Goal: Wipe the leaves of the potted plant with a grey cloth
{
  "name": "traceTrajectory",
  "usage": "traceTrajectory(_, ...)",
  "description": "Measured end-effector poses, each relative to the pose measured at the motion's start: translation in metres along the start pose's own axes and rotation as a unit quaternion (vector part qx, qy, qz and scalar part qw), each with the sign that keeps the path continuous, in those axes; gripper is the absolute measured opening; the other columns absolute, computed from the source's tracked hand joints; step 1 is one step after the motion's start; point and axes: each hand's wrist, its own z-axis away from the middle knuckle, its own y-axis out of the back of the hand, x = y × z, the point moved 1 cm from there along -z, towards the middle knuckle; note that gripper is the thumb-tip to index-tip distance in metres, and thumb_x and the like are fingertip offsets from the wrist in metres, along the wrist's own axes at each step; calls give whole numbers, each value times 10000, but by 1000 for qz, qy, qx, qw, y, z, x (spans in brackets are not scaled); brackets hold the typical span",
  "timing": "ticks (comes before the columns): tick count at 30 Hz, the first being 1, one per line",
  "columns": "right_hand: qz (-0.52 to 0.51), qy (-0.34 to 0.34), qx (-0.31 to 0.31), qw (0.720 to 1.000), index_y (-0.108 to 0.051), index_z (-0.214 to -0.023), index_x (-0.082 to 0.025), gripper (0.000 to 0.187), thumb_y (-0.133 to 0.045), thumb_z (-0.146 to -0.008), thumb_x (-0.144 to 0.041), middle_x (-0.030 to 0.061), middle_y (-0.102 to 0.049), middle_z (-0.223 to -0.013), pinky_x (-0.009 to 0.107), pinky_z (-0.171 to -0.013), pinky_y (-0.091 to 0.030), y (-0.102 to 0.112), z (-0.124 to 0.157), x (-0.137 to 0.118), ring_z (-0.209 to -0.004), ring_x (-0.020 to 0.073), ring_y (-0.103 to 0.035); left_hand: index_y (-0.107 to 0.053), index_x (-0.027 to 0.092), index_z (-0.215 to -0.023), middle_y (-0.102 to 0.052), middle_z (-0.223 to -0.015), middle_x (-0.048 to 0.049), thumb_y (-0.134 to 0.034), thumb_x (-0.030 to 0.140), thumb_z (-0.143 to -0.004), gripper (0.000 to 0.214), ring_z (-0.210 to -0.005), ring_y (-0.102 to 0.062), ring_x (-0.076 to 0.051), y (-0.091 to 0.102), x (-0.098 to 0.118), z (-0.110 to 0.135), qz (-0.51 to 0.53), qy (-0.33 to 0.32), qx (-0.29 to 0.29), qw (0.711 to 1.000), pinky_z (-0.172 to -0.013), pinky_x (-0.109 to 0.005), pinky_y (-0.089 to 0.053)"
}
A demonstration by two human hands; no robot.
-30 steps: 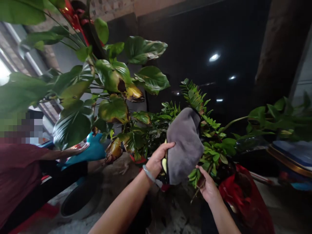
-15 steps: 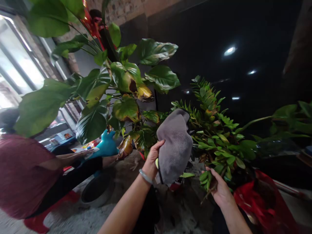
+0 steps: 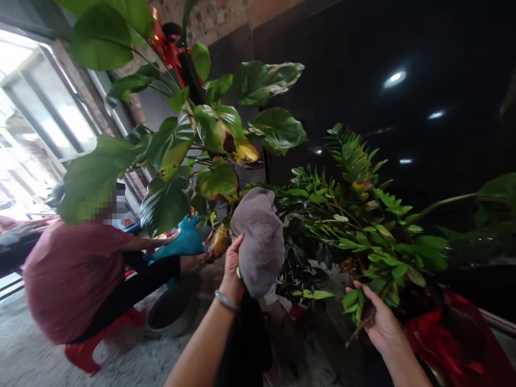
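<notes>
My left hand [image 3: 233, 273] is closed on a grey cloth [image 3: 260, 247], which hangs spread beside its fingers and thumb. A bracelet circles that wrist. Lower right, my right hand [image 3: 381, 322] curls around a plant sprig [image 3: 353, 303] with small green leaves and a short bare stem end pointing down. Just above it stands a bushy plant [image 3: 397, 236] with many small glossy leaves. Beyond the cloth and to its left rises a large-leaved potted plant [image 3: 220, 126], some of its leaves yellow and brown. The cloth is apart from the sprig.
At left a person [image 3: 76, 274] in a pink shirt sits on a red stool [image 3: 83, 355], near a dark bucket [image 3: 167, 312] and a turquoise object [image 3: 183, 239]. A red wrapping [image 3: 451, 338] lies at lower right. A dark glossy panel [image 3: 342, 64] stands behind the plants.
My left hand and the cloth have moved left, away from the bushy plant. The cloth's shape has shifted. The view has turned slightly left; my right hand keeps the sprig.
</notes>
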Motion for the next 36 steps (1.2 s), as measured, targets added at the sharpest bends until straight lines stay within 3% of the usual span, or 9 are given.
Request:
traceTrajectory(6, 24, 18, -25, 999, -702, -732, -191, 243, -762, -503, -245, 41, -711, -629, 289, -470, -503, 9, -5, 4, -537, 212, -649, -672, 57, -888, -713, -597, -108, -572, 268, -728, 283, -663, -704, -292, 45, -67, 31, -92, 252, 58, 962, -696, -390, -550)
traceTrajectory(10, 33, 9, -19, 999, -700, -710, -184, 270, -782, -457, -231, 51, -709, -619, 277, -476, -499, 9, -3, -1, -539, 210, -650, -668, 190, -946, -744, -762, -19, -625, 173, -677, 273, -756, -707, -226, 58, -40, 59, -41, 128, 4, 991, -746, -306, -544)
traceTrajectory(14, 28, 4, -14, 1000, -696, -694, -194, 256, -777, -452, -214, 31, -714, -628, 234, -454, -483, 1, 2, -3, -505, 168, -631, -661, 195, -754, -712, -640, 8, -594, 156, -697, 96, -690, -696, -208, 21, -4, 22, 10, -28, 3, 1000, -756, -302, -541)
traceTrajectory(18, 28, 22, -48, 998, -708, -770, -207, 266, -764, -513, -248, 30, -728, -691, 232, -430, -460, -2, 2, 2, -560, 185, -650, -644, 117, -730, -683, -538, -53, -548, 175, -762, 117, -607, -690, -236, 11, -36, -13, -26, 78, 64, 995, -754, -373, -538)
traceTrajectory(23, 78, 7, -13, 997, -683, -697, -176, 256, -785, -487, -282, 21, -689, -580, 264, -453, -470, 9, -7, 7, -511, 191, -628, -665, 70, -902, -723, -634, -91, -598, 159, -702, 229, -674, -707, -269, 60, -65, 22, -73, 245, 46, 966, -752, -379, -536)
traceTrajectory(26, 118, 3, 45, 992, -656, -636, -159, 239, -784, -464, -265, 6, -644, -494, 232, -391, -419, 12, -9, 6, -414, 149, -568, -669, 171, -966, -737, -703, -12, -619, 219, -712, 263, -715, -710, -221, 59, -37, 32, -21, 141, -4, 990, -751, -321, -540)
traceTrajectory(29, 103, 9, 20, 994, -674, -680, -162, 255, -774, -469, -263, 18, -670, -539, 224, -411, -440, 7, -7, 6, -459, 153, -596, -673, 209, -930, -731, -698, 26, -622, 219, -718, 218, -703, -706, -184, 26, -16, 11, 13, 25, -6, 1000, -756, -273, -539)
traceTrajectory(32, 82, 26, -17, 996, -686, -727, -182, 268, -768, -482, -254, 29, -702, -607, 246, -460, -479, 1, -3, 8, -555, 189, -648, -662, 145, -856, -711, -617, -16, -596, 181, -733, 144, -664, -704, -216, 0, -30, -14, -6, 50, 17, 999, -763, -329, -543)
traceTrajectory(36, 74, 43, -36, 996, -690, -758, -188, 264, -756, -515, -266, 33, -714, -643, 289, -528, -522, -1, -4, 9, -659, 232, -681, -645, 95, -780, -690, -540, -52, -569, 81, -685, 122, -546, -679, -216, 24, -70, -3, -103, 188, 50, 975, -735, -348, -543)
